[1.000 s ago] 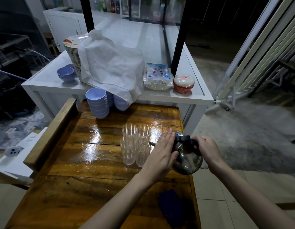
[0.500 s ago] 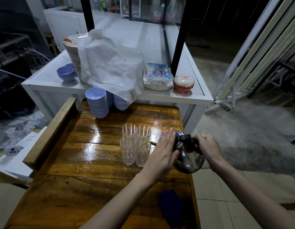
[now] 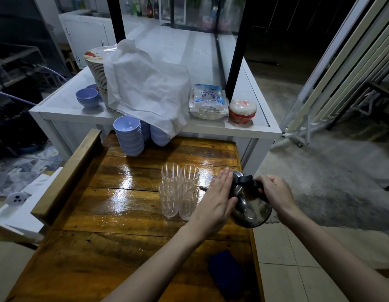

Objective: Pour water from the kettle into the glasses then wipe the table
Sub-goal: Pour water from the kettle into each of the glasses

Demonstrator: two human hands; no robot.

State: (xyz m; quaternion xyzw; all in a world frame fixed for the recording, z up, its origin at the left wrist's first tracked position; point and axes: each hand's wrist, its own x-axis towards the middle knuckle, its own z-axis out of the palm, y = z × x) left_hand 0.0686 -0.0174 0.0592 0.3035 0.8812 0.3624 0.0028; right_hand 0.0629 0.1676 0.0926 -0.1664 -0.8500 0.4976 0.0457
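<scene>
Four glasses (image 3: 180, 191) stand upright in a tight square cluster on the wet wooden bench (image 3: 123, 210), rims up, touching or nearly touching one another. Just to their right the steel kettle (image 3: 250, 209) hangs over the bench's right edge, tipped hard to the left, its long axis running from the round belly at lower right up to the lid at upper left. The thin spout points left, its tip right at the rim of the near right glass; whether water is running I cannot tell. The right hand (image 3: 276, 194) is clenched around the black handle on top of the kettle. The left hand (image 3: 215, 201) lies flat and open, fingers straight and together, palm pressed against the kettle's lid side, gripping nothing. Near the front right corner of the bench lies a dark blue cloth (image 3: 226, 273), well apart from the glasses. At the far end stacks of pale blue bowls (image 3: 129, 136) sit beside a white cloth (image 3: 150, 90) draped over a pile of plates on the white counter (image 3: 211, 127) behind.
</scene>
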